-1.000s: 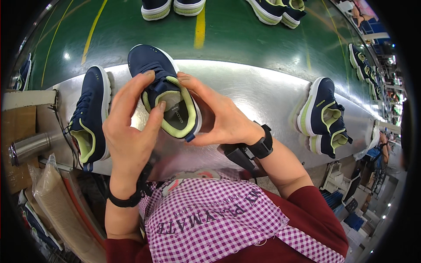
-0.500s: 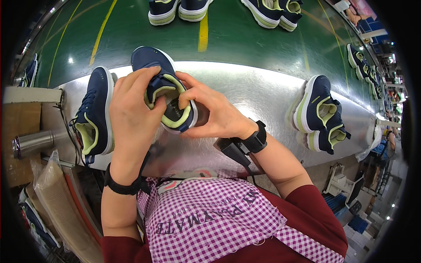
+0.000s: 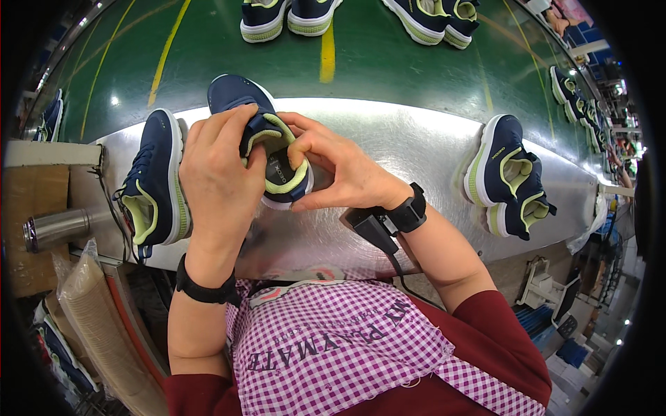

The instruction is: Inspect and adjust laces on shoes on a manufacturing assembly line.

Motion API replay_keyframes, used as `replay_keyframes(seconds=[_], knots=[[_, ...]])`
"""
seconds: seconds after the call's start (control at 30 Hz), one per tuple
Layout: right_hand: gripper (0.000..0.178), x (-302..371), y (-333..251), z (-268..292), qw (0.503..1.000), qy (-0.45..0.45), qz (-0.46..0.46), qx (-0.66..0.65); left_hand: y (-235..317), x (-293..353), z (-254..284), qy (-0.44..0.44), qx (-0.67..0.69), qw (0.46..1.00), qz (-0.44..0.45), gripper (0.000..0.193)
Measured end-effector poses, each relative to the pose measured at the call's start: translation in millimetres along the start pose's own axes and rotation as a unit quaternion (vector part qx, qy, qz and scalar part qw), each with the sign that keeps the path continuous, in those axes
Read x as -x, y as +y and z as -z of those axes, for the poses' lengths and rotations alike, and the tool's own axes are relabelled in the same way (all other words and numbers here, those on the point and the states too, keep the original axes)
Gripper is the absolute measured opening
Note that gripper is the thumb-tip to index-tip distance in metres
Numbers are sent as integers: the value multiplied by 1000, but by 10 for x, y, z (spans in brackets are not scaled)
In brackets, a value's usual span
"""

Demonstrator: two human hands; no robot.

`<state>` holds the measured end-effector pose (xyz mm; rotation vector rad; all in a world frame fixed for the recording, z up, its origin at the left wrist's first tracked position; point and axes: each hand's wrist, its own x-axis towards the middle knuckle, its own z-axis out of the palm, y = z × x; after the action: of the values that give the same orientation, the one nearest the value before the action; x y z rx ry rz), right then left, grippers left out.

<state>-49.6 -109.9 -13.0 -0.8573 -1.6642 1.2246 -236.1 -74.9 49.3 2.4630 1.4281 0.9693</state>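
A navy sneaker point(image 3: 232, 90) with a lime-green collar lining and white sole is held between my two hands, its toe pointing away and its heel toward me. My left hand point(image 3: 223, 163) wraps the left side of its opening, fingers over the tongue and thumb at the collar. At the right side and heel, my right hand point(image 3: 340, 166) grips the collar, with fingertips inside the opening and thumb low by the heel. A dark insole shows inside. Close by my left hand, a matching sneaker point(image 3: 158, 173) rests on the metal table point(image 3: 402, 145).
Another pair of navy sneakers point(image 3: 501, 163) sits on the table at the right. Beyond the table runs a green conveyor belt point(image 3: 229, 41) with yellow lines, carrying several more sneakers point(image 3: 416, 21). A metal cylinder point(image 3: 55, 229) and a bagged cup stack point(image 3: 97, 305) are at the left.
Both hands keep hold of the same sneaker and have moved slightly to the right in the picture. The left hand covers a little more of the opening's left side.
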Motion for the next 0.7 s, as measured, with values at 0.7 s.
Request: replay_keyframes(seconds=[0.7], knots=[[72,-26,-74,-20,996,-43,-11,81,-921,1324,733,46,190,947,256,59]])
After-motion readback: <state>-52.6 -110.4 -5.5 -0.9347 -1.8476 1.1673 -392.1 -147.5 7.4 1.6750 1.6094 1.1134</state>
